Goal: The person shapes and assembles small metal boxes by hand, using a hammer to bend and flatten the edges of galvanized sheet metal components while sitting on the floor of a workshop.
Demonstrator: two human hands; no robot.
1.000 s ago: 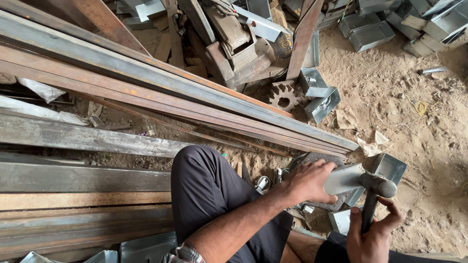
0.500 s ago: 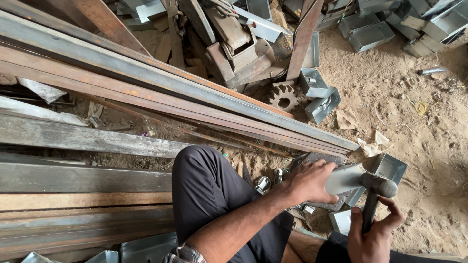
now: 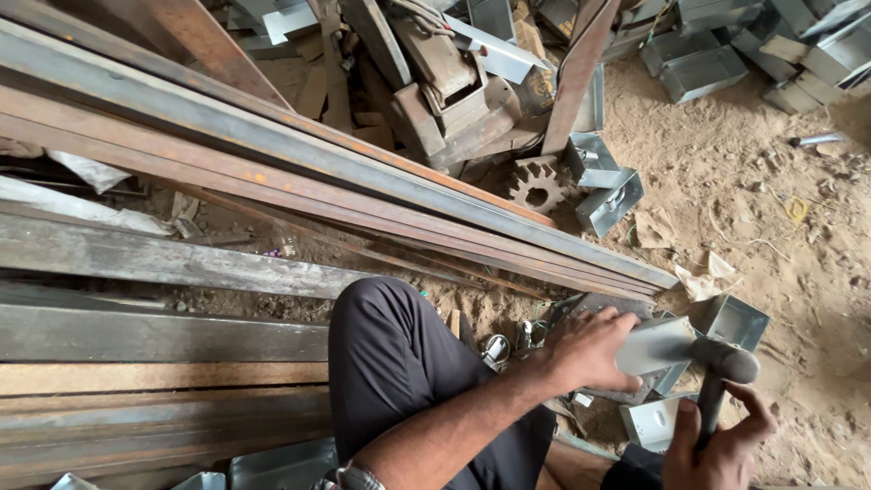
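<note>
The scene is seen through 1 head-worn camera, aimed steeply down from close above the left hand (image 3: 588,352) and right hand (image 3: 721,445); sandy ground (image 3: 771,209) is taken in beyond.

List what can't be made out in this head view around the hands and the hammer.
- Right hand: wrist cut off by the bottom edge.
- Hammer: lower handle hidden inside the right hand.
- Metal sheet: near end covered by the left hand.
- What the sheet rests on: hidden beneath it and the left hand.
- Small bits by the knee: too small to identify.
</note>
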